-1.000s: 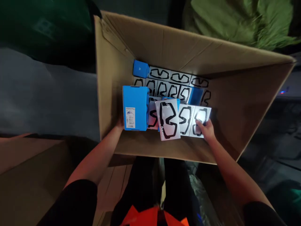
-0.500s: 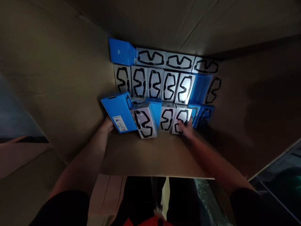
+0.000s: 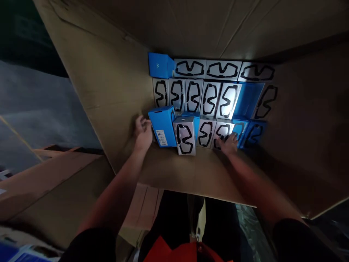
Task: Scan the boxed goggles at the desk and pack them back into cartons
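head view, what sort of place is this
Probably a warehouse or packing area: a big cardboard box holds rows of small boxes with matching black shapes printed on them, and what looks like a yellow line crosses the grey floor.

Left hand [image 3: 143, 134]: my fingers blur, so I can't tell whether one touches the blue carton [image 3: 163, 127].
Sticker [image 3: 161, 137]: its print is too small for me to read.
Right hand [image 3: 228, 143]: it hides part of the white goggle-print carton [image 3: 224, 130]; I can't tell how firmly I hold it.
Cardboard box [image 3: 196, 174]: its far wall is cut off at the top edge.
My black sleeves [image 3: 91, 243]: cut off by the bottom edge.
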Action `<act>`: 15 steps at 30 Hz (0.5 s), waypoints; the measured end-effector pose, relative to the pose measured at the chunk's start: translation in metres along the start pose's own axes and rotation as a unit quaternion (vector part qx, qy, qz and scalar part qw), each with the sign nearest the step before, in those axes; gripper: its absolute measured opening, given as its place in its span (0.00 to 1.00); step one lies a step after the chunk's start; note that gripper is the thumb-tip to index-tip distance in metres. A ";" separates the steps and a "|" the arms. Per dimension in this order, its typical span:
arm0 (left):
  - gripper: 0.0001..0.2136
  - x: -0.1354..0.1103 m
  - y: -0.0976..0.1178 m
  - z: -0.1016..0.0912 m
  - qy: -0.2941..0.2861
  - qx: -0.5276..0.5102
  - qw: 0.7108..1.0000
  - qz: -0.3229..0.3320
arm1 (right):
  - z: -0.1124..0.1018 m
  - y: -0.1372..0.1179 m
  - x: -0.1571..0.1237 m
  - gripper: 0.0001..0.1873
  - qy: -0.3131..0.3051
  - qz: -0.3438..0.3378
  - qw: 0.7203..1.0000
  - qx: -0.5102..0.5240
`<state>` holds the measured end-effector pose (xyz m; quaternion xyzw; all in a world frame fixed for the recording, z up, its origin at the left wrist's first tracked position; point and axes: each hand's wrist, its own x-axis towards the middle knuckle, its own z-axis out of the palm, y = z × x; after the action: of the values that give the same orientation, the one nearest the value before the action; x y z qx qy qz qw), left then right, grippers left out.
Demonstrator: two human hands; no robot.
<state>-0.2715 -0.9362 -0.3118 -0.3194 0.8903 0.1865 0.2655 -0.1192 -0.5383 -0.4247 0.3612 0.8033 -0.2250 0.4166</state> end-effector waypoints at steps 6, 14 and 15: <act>0.54 -0.014 0.060 0.041 0.006 0.035 0.999 -0.015 | -0.038 -0.068 -0.028 0.47 0.077 -0.231 0.965 0.099; 0.51 -0.009 0.058 0.044 0.013 0.074 0.997 -0.012 | 0.034 -0.205 -0.128 0.62 -0.082 -0.197 0.976 0.047; 0.51 -0.009 0.057 0.044 0.014 0.077 0.997 -0.012 | 0.038 -0.209 -0.129 0.62 -0.080 -0.188 0.978 0.037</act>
<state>-0.2888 -0.8685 -0.3319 -0.3109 0.9018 0.1095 0.2793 -0.2097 -0.7470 -0.3261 0.2002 0.8117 -0.3573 0.4163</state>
